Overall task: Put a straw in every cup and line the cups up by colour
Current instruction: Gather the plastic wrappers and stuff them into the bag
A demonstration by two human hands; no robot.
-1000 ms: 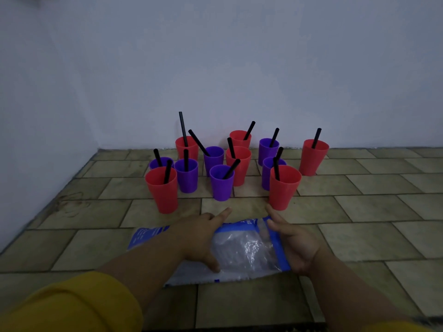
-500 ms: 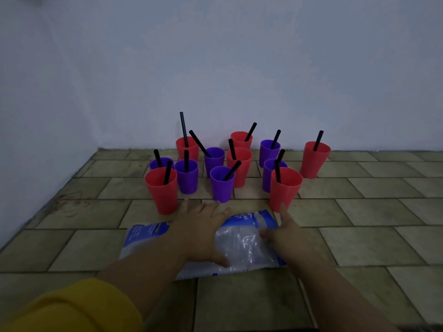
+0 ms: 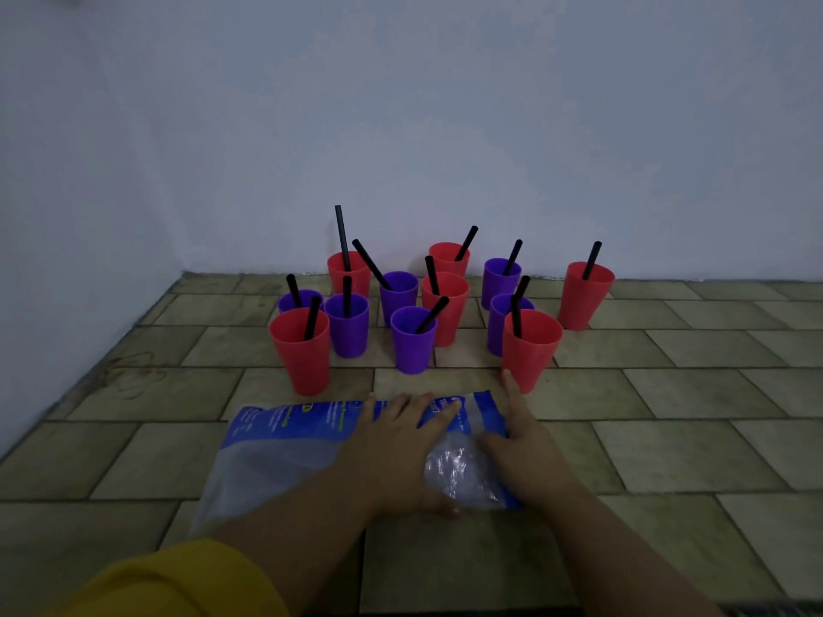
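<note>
Blurry, illegible lettering on plastic bag (image 3: 285,456).

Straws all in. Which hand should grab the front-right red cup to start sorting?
Likely the right hand: its fingertips reach almost to the base of that red plastic cup. The left hand lies flat on the blue-and-clear plastic bag, farther away.

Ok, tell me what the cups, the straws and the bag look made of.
Cups: likely moulded plastic, opaque, evenly coloured with a dull sheen. Straws: probably plastic, plain matt black tubes. Bag: thin plastic film, clear with a blue printed band, crinkled and glinting.
</note>
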